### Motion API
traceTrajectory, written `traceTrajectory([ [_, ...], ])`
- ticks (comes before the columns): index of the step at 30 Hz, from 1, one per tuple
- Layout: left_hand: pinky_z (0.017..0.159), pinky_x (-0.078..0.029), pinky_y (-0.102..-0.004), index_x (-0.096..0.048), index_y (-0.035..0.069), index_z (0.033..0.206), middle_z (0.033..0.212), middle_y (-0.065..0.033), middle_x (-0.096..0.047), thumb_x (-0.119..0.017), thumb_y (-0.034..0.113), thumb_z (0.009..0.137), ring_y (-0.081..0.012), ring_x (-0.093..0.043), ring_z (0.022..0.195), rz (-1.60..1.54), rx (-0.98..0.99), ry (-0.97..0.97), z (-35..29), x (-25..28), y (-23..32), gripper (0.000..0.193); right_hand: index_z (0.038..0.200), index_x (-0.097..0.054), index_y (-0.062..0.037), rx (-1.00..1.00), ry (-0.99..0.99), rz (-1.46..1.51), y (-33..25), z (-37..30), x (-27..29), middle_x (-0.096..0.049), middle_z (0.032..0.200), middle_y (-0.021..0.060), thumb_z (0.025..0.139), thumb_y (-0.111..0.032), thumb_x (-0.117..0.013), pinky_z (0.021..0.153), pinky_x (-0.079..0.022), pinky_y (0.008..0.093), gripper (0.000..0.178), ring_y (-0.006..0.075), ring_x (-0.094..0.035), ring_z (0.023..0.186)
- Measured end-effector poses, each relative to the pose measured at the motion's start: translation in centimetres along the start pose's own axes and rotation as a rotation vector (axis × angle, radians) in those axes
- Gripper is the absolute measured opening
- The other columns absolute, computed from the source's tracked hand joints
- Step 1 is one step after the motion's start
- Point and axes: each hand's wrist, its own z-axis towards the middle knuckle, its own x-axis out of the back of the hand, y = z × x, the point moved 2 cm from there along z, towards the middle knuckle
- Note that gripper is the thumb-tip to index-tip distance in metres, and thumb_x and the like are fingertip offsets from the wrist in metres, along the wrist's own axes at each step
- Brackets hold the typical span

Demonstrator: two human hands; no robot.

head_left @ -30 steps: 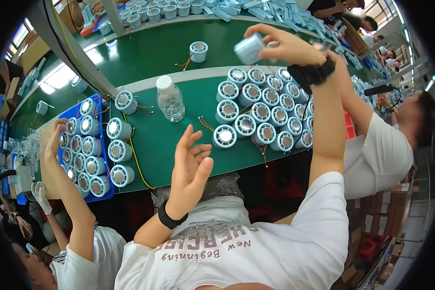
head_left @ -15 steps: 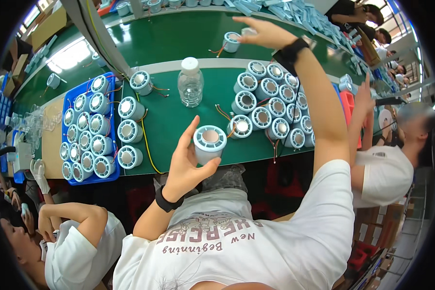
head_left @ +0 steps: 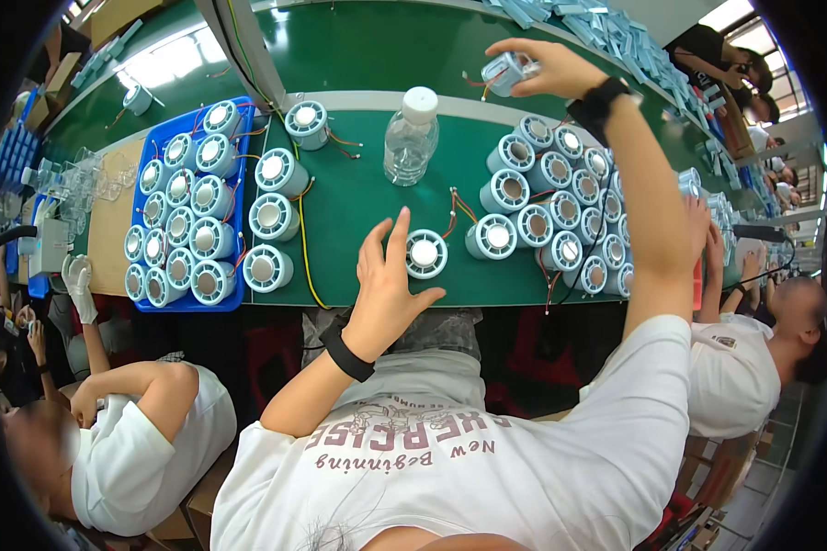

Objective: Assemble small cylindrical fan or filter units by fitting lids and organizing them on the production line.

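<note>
My right hand (head_left: pixel 553 70) reaches to the far side of the table. Its fingers are closed around a light-blue cylindrical motor (head_left: pixel 500 75) with thin wires, which is tilted on its side. Something small and whitish shows at the fingertips, too small to name. My left hand (head_left: pixel 384 286) is open near the front edge, thumb and fingers spread. Beside its fingers a second light-blue motor (head_left: pixel 426 253) stands upright on the green table, its round metal centre facing up and its wires trailing behind it.
A blue tray (head_left: pixel 241 197) full of similar motors stands left, with several more in a column beside it. A clear bottle (head_left: pixel 408 147) with a white cap stands mid-table. A group of motors (head_left: pixel 535 225) sits right. Co-workers sit on both sides; light-blue strips (head_left: pixel 606 37) lie far back.
My left hand has set its motor down on the table and let go. My right hand has picked up the motor at the far side and lifted it.
</note>
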Motion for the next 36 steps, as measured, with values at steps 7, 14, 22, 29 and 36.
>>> traceTrajectory([
  [7,0.101,-0.042,-0.0448,-0.035,0.008,0.144,0.140,-0.0204,-0.035,-0.086,0.007,0.062,-0.0382,-0.040,0.128,-0.149,-0.343,0.250,-1.5,5.1,6.3,0.096,0.132,-0.049,-0.0063,0.170,-0.089,0.193,-18.1,-10.2,-0.1,-0.062,0.118,0.0094,0.078,-0.017,-0.075,0.093,-0.047,0.0299,0.061,0.0166,-0.059,0.106],
  [14,0.093,-0.054,-0.0375,-0.042,0.006,0.138,0.137,-0.0193,-0.039,-0.081,-0.007,0.063,-0.0303,-0.058,0.113,-0.543,-0.433,0.213,-4.8,4.9,5.2,0.085,0.134,-0.046,-0.0029,-0.039,-0.103,0.481,-24.0,-16.4,-5.6,-0.063,0.114,0.0097,0.079,-0.027,-0.075,0.087,-0.047,0.0273,0.066,0.0144,-0.060,0.100],
  [22,0.088,-0.057,-0.0347,-0.038,0.000,0.131,0.126,-0.0169,-0.050,-0.078,-0.006,0.071,-0.0249,-0.063,0.107,-1.037,-0.153,0.112,-7.3,4.4,5.5,0.073,0.144,-0.039,-0.0039,-0.005,-0.109,0.656,-23.0,-19.1,-6.3,-0.065,0.108,0.0084,0.089,-0.035,-0.066,0.064,-0.046,0.0217,0.069,0.0080,-0.056,0.071],
  [29,0.090,-0.055,-0.0430,-0.034,-0.004,0.133,0.124,-0.0231,-0.053,-0.073,0.013,0.084,-0.0315,-0.061,0.110,-1.381,0.018,-0.185,-7.6,4.1,4.7,0.064,0.141,-0.045,-0.0083,-0.098,0.210,0.462,-23.6,-20.2,-9.0,-0.065,0.099,0.0058,0.099,-0.026,-0.049,0.059,-0.042,0.0234,0.045,0.0103,-0.051,0.065],
  [36,0.085,-0.057,-0.0376,-0.040,-0.005,0.126,0.114,-0.0205,-0.060,-0.057,0.032,0.095,-0.0313,-0.067,0.099,-1.492,0.221,-0.505,-7.5,4.8,4.4,0.051,0.137,-0.049,-0.0043,0.207,0.248,0.533,-23.4,-19.6,-10.1,-0.061,0.111,0.0104,0.089,-0.041,-0.063,0.075,-0.047,0.0288,0.061,0.0190,-0.060,0.085],
])
